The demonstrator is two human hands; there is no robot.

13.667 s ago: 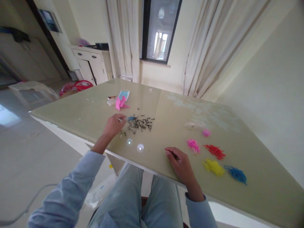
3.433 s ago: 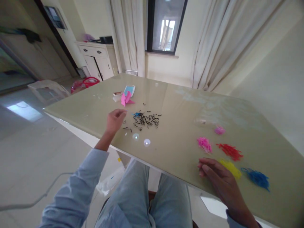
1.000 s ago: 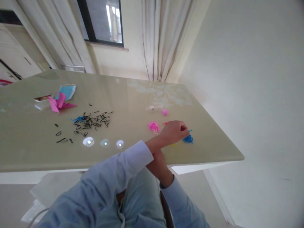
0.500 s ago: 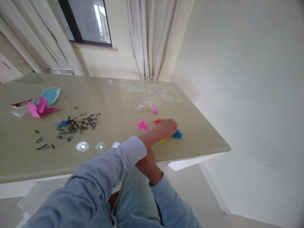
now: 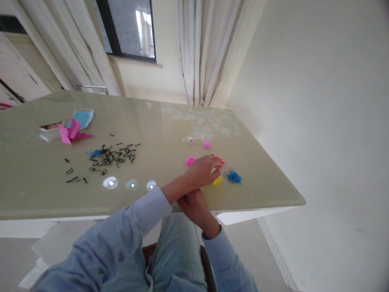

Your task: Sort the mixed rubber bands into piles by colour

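My left hand [image 5: 203, 172] reaches across over my right wrist area, its fingers curled down between a red pile of small bands [image 5: 219, 160] and a yellow pile [image 5: 217, 181]. Whether anything is pinched in those fingers is hidden. A pink pile [image 5: 190, 161] lies just behind the left hand, partly covered by it. To the right sits a blue pile of thin bands [image 5: 233, 177]. At the table edge, below the left wrist, my right hand [image 5: 197, 207] is closed, with its fingertips mostly hidden; what it holds cannot be made out.
Black bands [image 5: 111, 156] lie scattered on the glossy table [image 5: 164, 129], with some blue ones [image 5: 96, 153] among them. Farther left are a pink folded paper [image 5: 72, 133] and a blue face mask [image 5: 83, 118]. A small pink item [image 5: 206, 144] stands behind the coloured piles. A wall rises on the right.
My left hand has drawn back left from the blue pile, which is now uncovered, toward the red and yellow piles. My right hand stays under the left arm. The view has shifted slightly.
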